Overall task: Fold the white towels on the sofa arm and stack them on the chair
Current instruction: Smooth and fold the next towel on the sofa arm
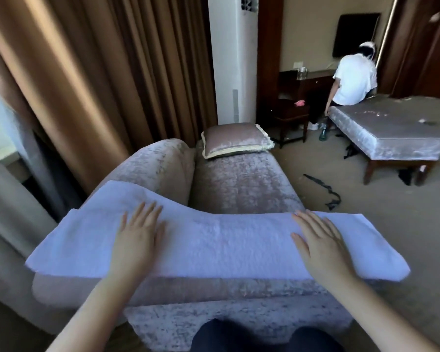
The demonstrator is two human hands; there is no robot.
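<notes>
A white towel (pixel 219 242) lies folded lengthwise into a long strip across the grey velvet sofa arm (pixel 214 290) in front of me. Both of its ends hang past the arm's edges. My left hand (pixel 137 232) rests flat on the left part of the towel, fingers straight and spread. My right hand (pixel 318 240) lies flat on the right part, fingers straight too. Neither hand grips the cloth. No chair with stacked towels is in view.
Beyond the arm runs the sofa seat (pixel 241 184) with a velvet cushion (pixel 236 139) at its far end. Brown curtains (pixel 87 85) hang at left. A low velvet bench (pixel 389 138) stands at right, a person (pixel 353 80) in white beside it. Dark straps (pixel 325 191) lie on the carpet.
</notes>
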